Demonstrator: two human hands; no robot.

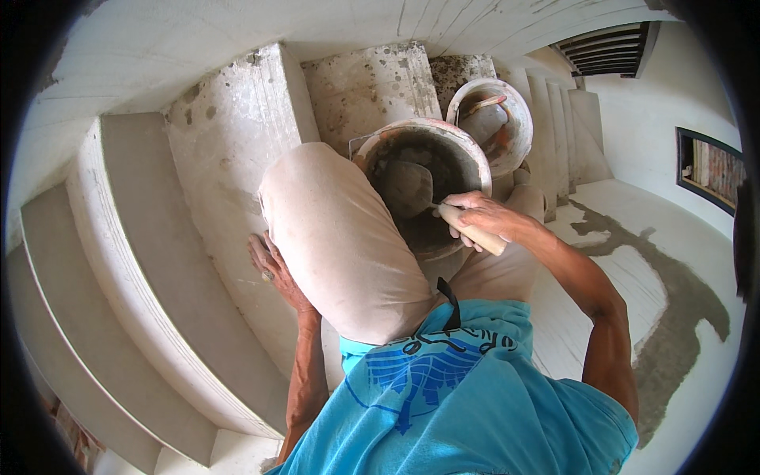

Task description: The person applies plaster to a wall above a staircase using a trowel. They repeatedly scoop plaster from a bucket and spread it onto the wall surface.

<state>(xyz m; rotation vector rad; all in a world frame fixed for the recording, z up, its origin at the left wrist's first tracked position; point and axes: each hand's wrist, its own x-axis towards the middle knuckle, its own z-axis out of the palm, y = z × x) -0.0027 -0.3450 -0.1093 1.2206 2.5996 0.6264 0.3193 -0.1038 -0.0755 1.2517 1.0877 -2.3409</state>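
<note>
The left hand (273, 269) lies flat, fingers spread, on a bare step (229, 158) with open room beyond its fingers. The right hand (475, 218) has its fingers clamped on a trowel (412, 190) handle, the blade ahead of them inside the near bucket (467, 150). A second bucket (514, 111) stands just beyond: two buckets.

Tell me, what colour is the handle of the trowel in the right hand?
Light, pale wood colour; the trowel handle shows best in the head view, gripped by the right hand.

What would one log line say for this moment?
right hand: grips trowel in mortar bucket | left hand: flat on stair step | second bucket behind
</note>
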